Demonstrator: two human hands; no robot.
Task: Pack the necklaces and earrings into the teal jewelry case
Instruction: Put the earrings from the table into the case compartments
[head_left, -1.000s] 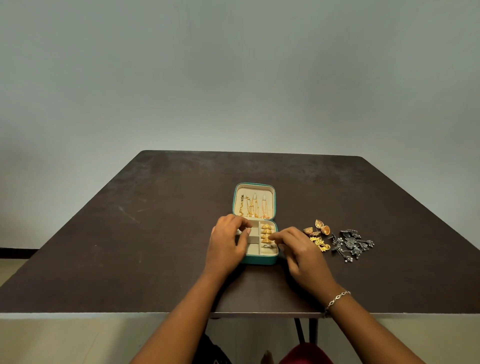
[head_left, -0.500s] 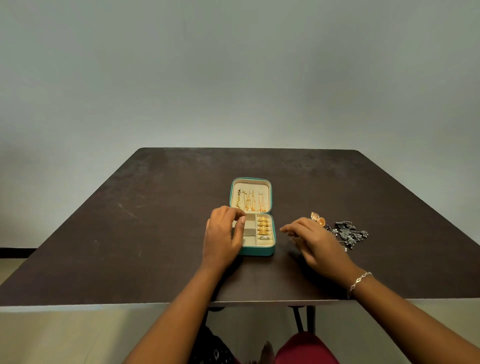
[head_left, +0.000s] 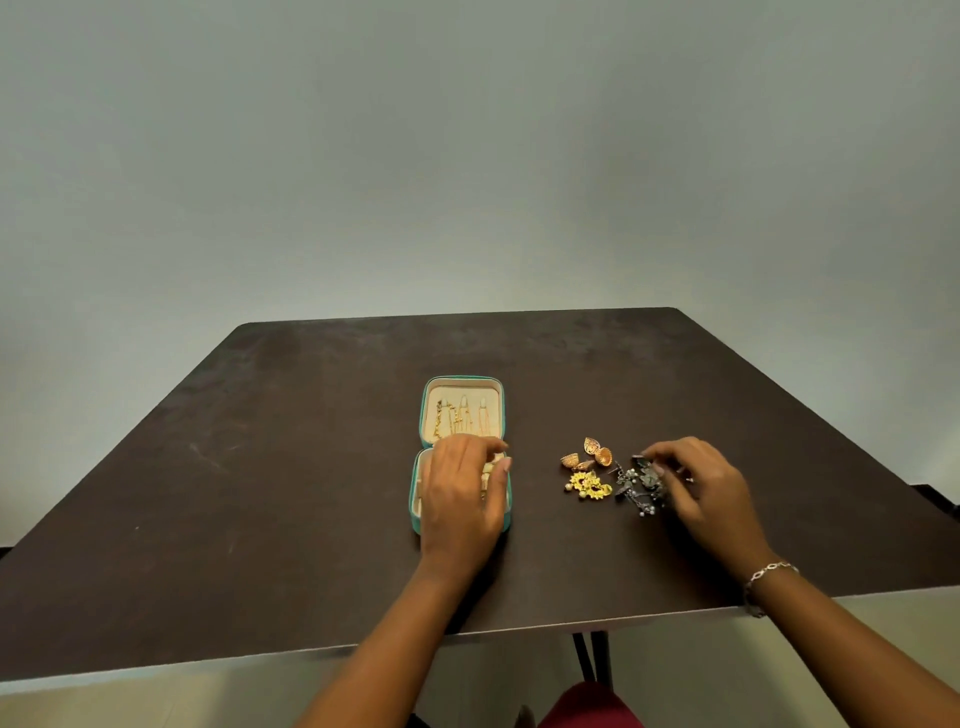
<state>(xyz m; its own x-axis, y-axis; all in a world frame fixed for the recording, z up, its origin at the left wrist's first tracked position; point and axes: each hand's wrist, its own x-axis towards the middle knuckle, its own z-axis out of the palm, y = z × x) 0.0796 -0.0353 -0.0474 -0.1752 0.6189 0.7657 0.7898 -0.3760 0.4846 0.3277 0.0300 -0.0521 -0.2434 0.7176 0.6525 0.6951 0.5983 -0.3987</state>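
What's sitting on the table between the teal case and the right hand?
In the head view, three clusters: gold dome earrings, yellow earrings, then dark silver jewelry under the right hand. Beside the teal case, bare table.
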